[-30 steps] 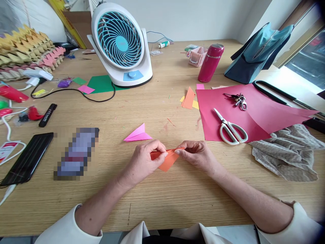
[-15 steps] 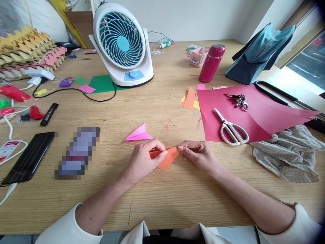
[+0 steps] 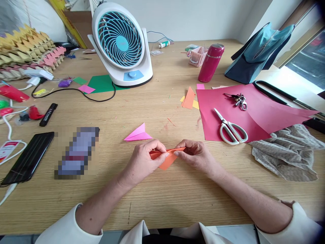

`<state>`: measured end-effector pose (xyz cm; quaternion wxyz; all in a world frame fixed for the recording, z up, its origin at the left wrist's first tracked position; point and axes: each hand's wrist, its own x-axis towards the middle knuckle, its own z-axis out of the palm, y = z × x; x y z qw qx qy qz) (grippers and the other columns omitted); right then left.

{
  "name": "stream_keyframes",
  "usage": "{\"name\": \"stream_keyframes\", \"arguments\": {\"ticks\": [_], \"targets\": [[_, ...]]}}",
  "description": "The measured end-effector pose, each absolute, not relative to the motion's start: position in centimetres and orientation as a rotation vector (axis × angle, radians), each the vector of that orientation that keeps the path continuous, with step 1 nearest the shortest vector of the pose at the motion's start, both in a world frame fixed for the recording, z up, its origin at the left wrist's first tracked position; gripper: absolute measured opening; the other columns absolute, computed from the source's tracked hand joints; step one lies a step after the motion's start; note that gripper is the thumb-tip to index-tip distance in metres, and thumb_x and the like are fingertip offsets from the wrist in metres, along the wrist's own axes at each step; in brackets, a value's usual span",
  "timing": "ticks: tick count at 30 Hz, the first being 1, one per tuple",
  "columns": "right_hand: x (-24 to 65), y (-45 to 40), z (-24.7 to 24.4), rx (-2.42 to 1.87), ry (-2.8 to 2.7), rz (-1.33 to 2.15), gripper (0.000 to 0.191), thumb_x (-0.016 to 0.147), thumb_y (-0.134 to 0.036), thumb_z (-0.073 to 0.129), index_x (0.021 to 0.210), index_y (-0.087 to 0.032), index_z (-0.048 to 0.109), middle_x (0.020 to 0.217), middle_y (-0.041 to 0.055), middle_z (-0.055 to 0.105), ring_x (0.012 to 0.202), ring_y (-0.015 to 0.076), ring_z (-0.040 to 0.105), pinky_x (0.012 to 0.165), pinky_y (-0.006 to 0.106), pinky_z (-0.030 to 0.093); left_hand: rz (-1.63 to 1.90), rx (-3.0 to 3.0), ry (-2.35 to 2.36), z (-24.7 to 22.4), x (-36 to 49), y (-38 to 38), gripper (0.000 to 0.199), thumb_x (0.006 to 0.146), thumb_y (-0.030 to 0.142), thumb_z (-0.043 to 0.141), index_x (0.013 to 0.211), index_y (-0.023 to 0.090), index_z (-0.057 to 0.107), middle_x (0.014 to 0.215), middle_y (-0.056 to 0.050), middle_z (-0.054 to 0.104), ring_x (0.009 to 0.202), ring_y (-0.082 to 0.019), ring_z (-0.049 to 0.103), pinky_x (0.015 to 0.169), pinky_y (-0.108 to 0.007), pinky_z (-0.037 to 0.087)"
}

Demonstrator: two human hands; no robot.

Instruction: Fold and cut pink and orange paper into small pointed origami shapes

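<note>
A folded piece of orange paper point(image 3: 167, 162) is held between both hands, its lower corner pointing down toward the table. My left hand point(image 3: 147, 157) pinches it on the left between thumb and fingers. On the upper right edge, my right hand point(image 3: 195, 156) grips the same paper, with the thumb on its near face and close to the left thumb. Just behind my left hand lies a pink folded paper point(image 3: 139, 133) with a pointed left end. Farther back, another orange folded piece point(image 3: 188, 98) rests over a yellow strip point(image 3: 196, 104).
Scissors point(image 3: 233, 131) and keys point(image 3: 240, 101) lie on red paper point(image 3: 210, 112) at the right, beside a grey cloth point(image 3: 286, 152). A fan point(image 3: 122, 44), a bottle point(image 3: 211, 63) and a teal bag point(image 3: 259, 57) stand behind. Phones point(image 3: 29, 156) and a marker point(image 3: 48, 114) are left.
My right thumb has moved left along the orange paper, nearer my left thumb, and more of the paper's upper right edge shows. My left hand has hardly moved.
</note>
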<state>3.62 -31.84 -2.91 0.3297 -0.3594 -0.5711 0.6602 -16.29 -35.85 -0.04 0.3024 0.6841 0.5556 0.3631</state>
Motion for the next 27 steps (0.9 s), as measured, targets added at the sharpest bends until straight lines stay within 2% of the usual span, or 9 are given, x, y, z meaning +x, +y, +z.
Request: {"name": "stream_keyframes", "arguments": {"ticks": [12, 23, 27], "targets": [[3.6, -31.9, -2.8, -0.947, -1.520, 1.725, 0.024, 0.084, -0.039, 0.073, 0.080, -0.015, 0.068, 0.071, -0.0002, 0.061, 0.066, 0.0115, 0.049, 0.060, 0.025, 0.037, 1.043, 1.802, 1.438, -0.1, -15.9, -36.2, 0.010, 0.081, 0.014, 0.068, 0.073, 0.019, 0.064, 0.075, 0.002, 0.068, 0.069, -0.012, 0.063, 0.065, -0.023, 0.047], [3.9, -31.9, -1.6, -1.018, -1.696, 1.600, 0.033, 0.090, -0.047, 0.063, 0.084, -0.016, 0.073, 0.076, 0.0022, 0.067, 0.073, 0.0159, 0.056, 0.067, 0.027, 0.041, 1.059, 1.795, 1.457, -0.2, -16.1, -36.2, 0.011, 0.082, 0.014, 0.066, 0.073, 0.019, 0.061, 0.075, 0.000, 0.067, 0.070, -0.012, 0.063, 0.066, -0.024, 0.048], [4.0, -31.9, -0.9, -1.037, -1.734, 1.601, 0.034, 0.093, -0.045, 0.057, 0.086, -0.016, 0.074, 0.073, 0.0007, 0.060, 0.070, 0.0146, 0.052, 0.065, 0.026, 0.039, 1.067, 1.801, 1.471, 0.0, -16.1, -36.1, 0.012, 0.081, 0.012, 0.065, 0.072, 0.018, 0.061, 0.075, 0.000, 0.067, 0.069, -0.012, 0.062, 0.066, -0.023, 0.048]]}}
